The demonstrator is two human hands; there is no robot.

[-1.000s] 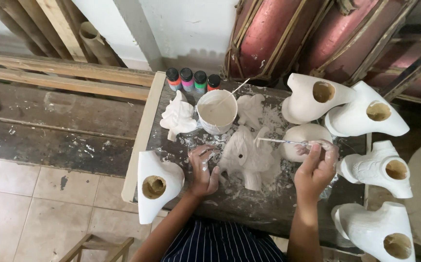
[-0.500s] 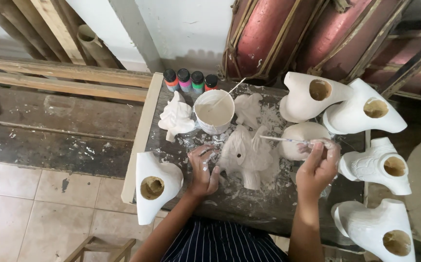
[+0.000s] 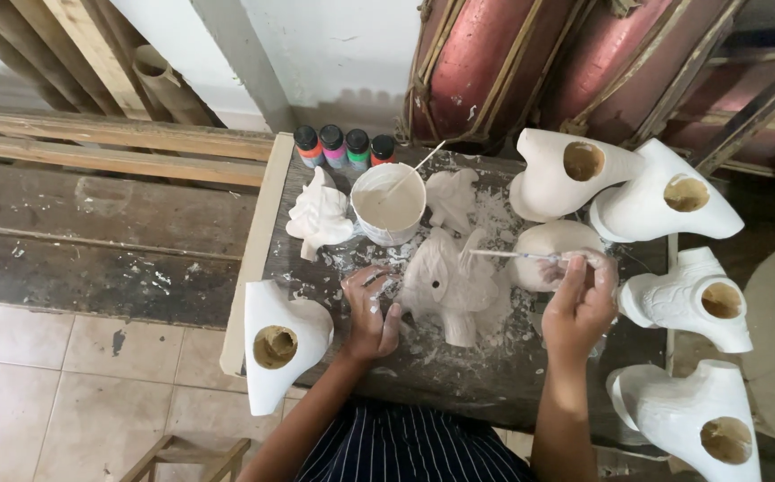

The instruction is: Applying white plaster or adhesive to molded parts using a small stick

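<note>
my left hand (image 3: 371, 312) rests on the counter (image 3: 459, 375), fingers (image 3: 378, 284) curled against the white plaster figure (image 3: 451, 284) lying mid-counter; my right hand (image 3: 579, 303) has its fingers pinched on a thin brush (image 3: 512, 255), tip at the figure's top; a white paint cup (image 3: 389, 203) and 4 paint bottles (image 3: 344, 146) stand behind

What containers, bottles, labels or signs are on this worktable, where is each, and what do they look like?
Four small paint bottles: row at the table's far edge, black caps, orange, pink, green and red bodies.
White round plastic tub: just in front of the bottles, holding pale paste with a thin stick in it.
No signs, screens or readable labels show.
</note>
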